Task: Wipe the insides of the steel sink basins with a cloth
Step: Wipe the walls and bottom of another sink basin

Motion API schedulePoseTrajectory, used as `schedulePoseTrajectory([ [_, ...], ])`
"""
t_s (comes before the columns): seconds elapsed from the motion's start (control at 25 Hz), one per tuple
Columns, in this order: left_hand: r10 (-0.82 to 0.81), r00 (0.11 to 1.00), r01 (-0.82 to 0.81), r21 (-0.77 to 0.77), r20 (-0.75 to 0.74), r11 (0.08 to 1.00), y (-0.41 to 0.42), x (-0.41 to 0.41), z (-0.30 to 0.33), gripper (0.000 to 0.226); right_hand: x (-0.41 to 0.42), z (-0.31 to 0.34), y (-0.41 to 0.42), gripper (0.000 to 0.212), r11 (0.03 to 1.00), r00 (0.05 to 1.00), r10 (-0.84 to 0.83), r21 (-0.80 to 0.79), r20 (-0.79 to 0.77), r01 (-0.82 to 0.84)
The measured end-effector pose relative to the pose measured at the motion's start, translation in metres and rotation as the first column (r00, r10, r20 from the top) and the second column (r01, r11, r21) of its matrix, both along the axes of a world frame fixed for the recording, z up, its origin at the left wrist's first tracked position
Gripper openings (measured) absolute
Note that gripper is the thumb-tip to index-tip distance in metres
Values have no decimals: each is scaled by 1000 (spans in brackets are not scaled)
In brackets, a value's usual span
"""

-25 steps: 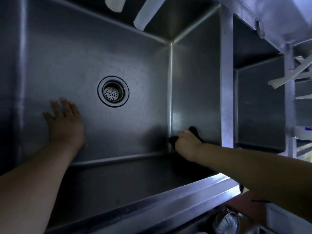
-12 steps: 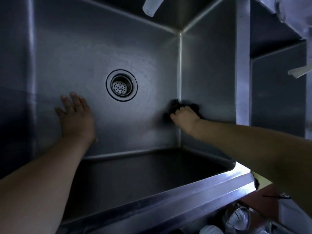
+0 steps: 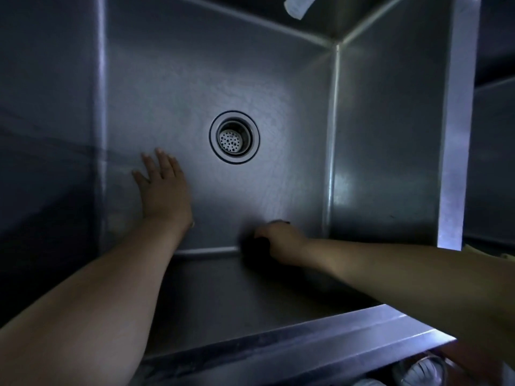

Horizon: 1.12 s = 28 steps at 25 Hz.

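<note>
Right hand, gripping the dark cloth, has slid from the side wall toward the drain; left hand flat, spread.

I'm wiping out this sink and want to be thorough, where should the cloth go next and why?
Probably sweep the dark cloth under the right hand leftward along the seam toward the left hand, since it sits at the near edge of the basin floor.

A dark cloth lies bunched on the steel basin floor at its near edge.
</note>
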<state>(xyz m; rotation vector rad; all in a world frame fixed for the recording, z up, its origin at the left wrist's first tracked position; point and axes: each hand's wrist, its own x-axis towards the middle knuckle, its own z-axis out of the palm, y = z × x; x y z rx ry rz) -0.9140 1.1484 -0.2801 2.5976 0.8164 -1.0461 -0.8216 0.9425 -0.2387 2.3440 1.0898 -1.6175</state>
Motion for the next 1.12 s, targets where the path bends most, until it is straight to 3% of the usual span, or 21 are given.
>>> schedulePoseTrajectory([
  [0.12,-9,1000,9,-4,25,1000,0,-1,-1,132,-43,-5,44,16,962,980,-70,247,-185,116],
  [0.24,-9,999,9,7,32,1000,0,-2,-3,126,-52,-4,56,25,942,960,-10,321,-280,103],
  [0.36,-16,1000,16,16,2,1000,1,-1,-4,135,-21,-1,30,28,974,956,68,225,-286,-2],
  [0.48,-18,1000,18,12,1,1000,0,-1,-4,135,13,2,1,31,972,965,221,-46,-139,-229],
  [0.56,-19,1000,19,18,-7,1000,-2,1,-1,131,37,10,-1,27,969,983,180,-164,-27,-182],
  [0.6,-15,1000,16,20,-17,1000,-4,3,0,126,48,15,2,25,995,1000,14,-99,-8,-15],
  [0.64,-6,1000,7,30,-24,1000,-6,4,1,119,58,20,9,24,980,983,-186,72,-7,186],
  [0.68,10,1000,-9,43,-15,999,-7,6,2,111,67,24,19,27,916,955,-295,292,24,276],
  [0.76,26,995,-32,60,91,998,-8,12,6,99,76,23,44,36,765,898,-418,585,136,268],
  [0.84,-69,969,60,46,235,997,-8,27,9,94,83,13,72,41,701,832,-519,655,197,283],
  [0.92,-156,961,158,7,229,987,-4,46,11,93,83,-5,96,40,772,867,-441,591,230,236],
  [1.0,-201,971,202,1,133,979,5,61,7,88,79,-28,115,36,940,916,-107,339,386,-32],
  [1.04,-221,970,222,3,102,975,9,64,2,86,78,-36,124,38,974,896,49,178,441,-141],
  [1.12,-236,969,236,-2,77,972,14,65,-6,91,78,-42,141,47,986,881,144,10,450,-167],
])
